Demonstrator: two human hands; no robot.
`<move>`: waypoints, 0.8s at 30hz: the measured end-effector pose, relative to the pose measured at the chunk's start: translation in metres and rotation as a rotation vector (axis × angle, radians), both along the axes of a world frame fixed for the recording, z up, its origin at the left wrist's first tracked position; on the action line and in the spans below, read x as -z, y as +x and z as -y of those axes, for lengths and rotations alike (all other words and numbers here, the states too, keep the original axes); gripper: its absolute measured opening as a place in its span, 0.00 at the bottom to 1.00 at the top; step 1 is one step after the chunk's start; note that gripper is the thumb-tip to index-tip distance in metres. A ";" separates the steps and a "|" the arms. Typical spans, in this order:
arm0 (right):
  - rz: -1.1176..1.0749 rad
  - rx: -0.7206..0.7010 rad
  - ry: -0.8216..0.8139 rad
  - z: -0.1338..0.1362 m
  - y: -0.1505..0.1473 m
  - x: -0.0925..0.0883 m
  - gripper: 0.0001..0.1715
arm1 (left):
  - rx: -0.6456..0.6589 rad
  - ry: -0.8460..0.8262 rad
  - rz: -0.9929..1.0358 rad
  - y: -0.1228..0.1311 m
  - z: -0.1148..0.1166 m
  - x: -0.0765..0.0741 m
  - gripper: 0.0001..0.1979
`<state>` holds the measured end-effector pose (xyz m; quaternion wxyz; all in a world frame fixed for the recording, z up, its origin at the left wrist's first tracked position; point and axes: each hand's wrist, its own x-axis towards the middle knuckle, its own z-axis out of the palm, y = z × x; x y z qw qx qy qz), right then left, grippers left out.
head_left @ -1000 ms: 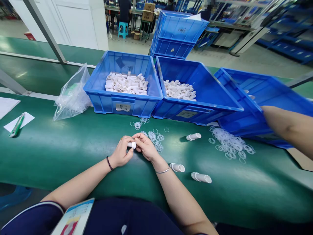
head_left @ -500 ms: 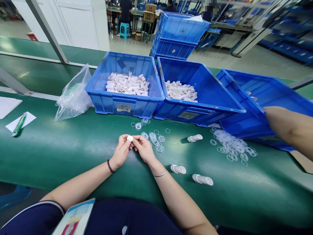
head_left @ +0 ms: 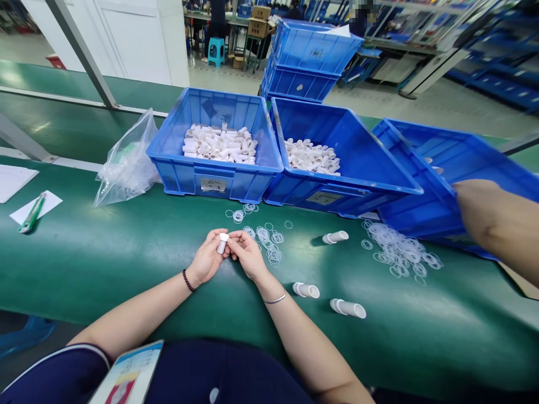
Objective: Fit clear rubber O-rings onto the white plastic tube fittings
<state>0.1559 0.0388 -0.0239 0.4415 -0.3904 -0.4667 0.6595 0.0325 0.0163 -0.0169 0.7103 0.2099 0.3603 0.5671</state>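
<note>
My left hand [head_left: 207, 259] pinches a short white plastic tube [head_left: 221, 243], held nearly upright over the green belt [head_left: 105, 252]. My right hand [head_left: 249, 253] is closed at the tube's top end, fingertips touching it. Just beyond my fingers lie several clear rubber rings [head_left: 265, 238] scattered on the belt. Three more white tubes lie loose to the right: one [head_left: 336, 237] further away, two [head_left: 306, 290] [head_left: 347, 307] near my right forearm.
Two blue bins [head_left: 214, 174] [head_left: 337, 191] hold white tubes. A third tilted blue bin [head_left: 446, 168] stands at right, with another person's arm [head_left: 497, 224] on it and a ring pile [head_left: 400, 252] before it. A clear plastic bag [head_left: 126, 163] and a green cutter [head_left: 30, 214] on paper lie left.
The tube turned in my fingers from lying sideways, through end-on, to nearly upright. My hands stayed at the same spot on the belt. The other person's arm shifted slightly.
</note>
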 end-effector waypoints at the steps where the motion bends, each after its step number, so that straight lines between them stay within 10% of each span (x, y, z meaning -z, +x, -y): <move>1: 0.012 0.020 0.027 0.000 0.000 0.001 0.20 | 0.001 -0.008 0.007 0.000 0.000 -0.001 0.14; 15: 0.461 0.183 0.686 0.007 0.002 0.001 0.04 | -0.006 0.034 -0.108 -0.001 0.002 0.003 0.17; 24: 0.531 0.233 0.820 0.008 0.003 0.000 0.07 | -0.030 0.126 -0.337 -0.001 0.004 0.004 0.20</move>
